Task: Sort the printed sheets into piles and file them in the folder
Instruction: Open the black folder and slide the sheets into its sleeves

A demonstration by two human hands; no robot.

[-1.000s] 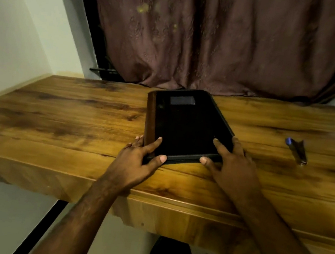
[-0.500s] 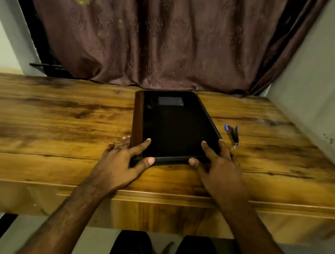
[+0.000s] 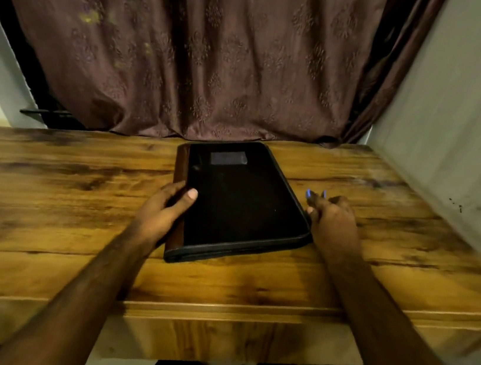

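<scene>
— On the wooden table (image 3: 47, 186), where is the folder (image 3: 239, 204) lying?
— Closed, its long axis running away from me. My left hand (image 3: 164, 211) is gripping its spine edge; my right hand (image 3: 332, 223), fingers curled, is touching the opening edge.

Wooden table (image 3: 47, 186); brown patterned curtain (image 3: 204, 53) behind; grey wall (image 3: 464, 121) right.
</scene>
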